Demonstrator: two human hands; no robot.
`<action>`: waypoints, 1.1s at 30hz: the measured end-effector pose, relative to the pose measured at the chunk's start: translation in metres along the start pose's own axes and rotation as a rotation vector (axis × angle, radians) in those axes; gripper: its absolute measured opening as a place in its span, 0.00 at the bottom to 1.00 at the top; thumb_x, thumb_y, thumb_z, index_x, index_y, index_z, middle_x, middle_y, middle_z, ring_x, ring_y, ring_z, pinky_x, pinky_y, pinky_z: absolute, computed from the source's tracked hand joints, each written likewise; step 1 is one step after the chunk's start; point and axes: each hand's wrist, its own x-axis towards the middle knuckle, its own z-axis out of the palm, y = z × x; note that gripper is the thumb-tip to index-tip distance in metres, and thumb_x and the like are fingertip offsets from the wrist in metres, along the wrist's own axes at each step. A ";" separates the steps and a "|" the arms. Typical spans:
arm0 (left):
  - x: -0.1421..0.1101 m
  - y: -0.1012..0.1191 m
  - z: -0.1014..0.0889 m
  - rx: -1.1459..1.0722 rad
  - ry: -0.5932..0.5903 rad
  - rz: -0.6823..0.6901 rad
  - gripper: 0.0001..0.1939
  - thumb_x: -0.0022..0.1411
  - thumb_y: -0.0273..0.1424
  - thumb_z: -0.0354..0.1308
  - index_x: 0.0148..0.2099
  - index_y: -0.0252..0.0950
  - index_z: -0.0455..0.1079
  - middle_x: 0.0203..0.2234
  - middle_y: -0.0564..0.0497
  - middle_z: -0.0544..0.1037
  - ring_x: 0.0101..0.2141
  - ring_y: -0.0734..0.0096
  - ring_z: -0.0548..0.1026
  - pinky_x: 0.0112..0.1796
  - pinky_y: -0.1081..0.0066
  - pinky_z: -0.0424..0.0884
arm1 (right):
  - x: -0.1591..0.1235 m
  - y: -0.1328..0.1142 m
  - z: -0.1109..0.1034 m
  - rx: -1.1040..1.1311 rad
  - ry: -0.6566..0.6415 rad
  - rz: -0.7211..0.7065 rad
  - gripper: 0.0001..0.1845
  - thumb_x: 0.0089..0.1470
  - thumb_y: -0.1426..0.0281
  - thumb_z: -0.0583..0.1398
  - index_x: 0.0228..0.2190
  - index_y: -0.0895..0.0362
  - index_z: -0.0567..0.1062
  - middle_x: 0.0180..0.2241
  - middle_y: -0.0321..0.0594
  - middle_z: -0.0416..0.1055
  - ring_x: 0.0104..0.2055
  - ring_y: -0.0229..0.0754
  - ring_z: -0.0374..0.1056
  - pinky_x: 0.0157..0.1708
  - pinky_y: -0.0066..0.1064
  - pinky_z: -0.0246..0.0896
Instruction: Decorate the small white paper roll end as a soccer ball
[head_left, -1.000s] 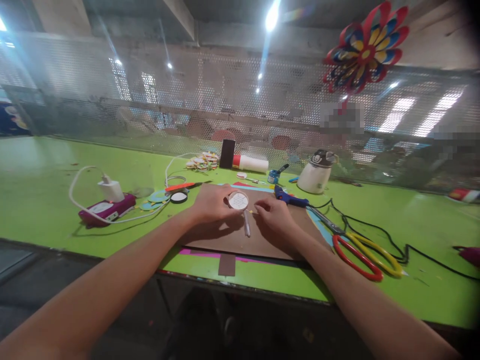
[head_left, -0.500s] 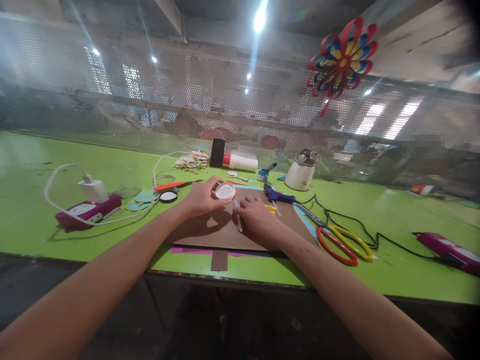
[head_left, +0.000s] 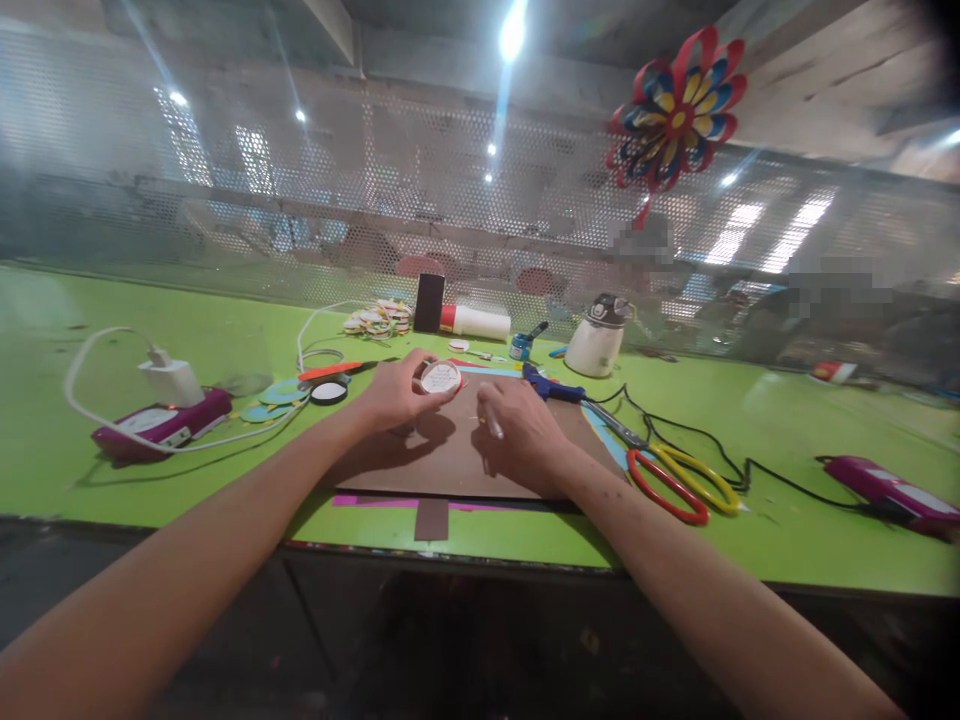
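Observation:
My left hand is closed around a small round white disc with a red rim, held just above a brown cardboard sheet. My right hand is closed on a thin white pen, whose tip points up toward the disc. Both hands hover over the cardboard, near the middle of the green table.
A blue glue gun and red and yellow scissors lie right of the cardboard, with a black cable. A white charger on a magenta device lies left. Paper discs, a white tube and a white jug stand behind.
My right hand has picked the pen up off the cardboard and raised it toward the disc. My left hand has lifted the disc slightly. The camera view has shifted a little to the right.

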 end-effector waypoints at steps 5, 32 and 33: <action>-0.002 0.004 0.002 0.064 -0.049 -0.011 0.28 0.50 0.47 0.66 0.49 0.38 0.71 0.40 0.47 0.83 0.37 0.59 0.80 0.38 0.65 0.74 | 0.012 0.031 0.005 0.286 0.362 0.305 0.12 0.62 0.61 0.54 0.33 0.55 0.71 0.26 0.39 0.69 0.30 0.44 0.64 0.34 0.36 0.57; -0.012 0.014 0.008 0.285 -0.302 0.076 0.31 0.45 0.54 0.70 0.44 0.39 0.70 0.37 0.50 0.80 0.37 0.60 0.75 0.33 0.69 0.65 | 0.015 0.025 0.008 1.199 0.408 0.516 0.15 0.43 0.61 0.67 0.33 0.55 0.77 0.25 0.33 0.74 0.28 0.36 0.70 0.34 0.31 0.67; -0.012 0.015 0.008 0.280 -0.315 0.075 0.31 0.46 0.53 0.70 0.44 0.39 0.69 0.38 0.50 0.79 0.37 0.61 0.75 0.33 0.69 0.65 | 0.016 0.024 0.009 1.195 0.414 0.531 0.16 0.42 0.61 0.67 0.34 0.55 0.77 0.26 0.34 0.75 0.29 0.37 0.71 0.35 0.32 0.68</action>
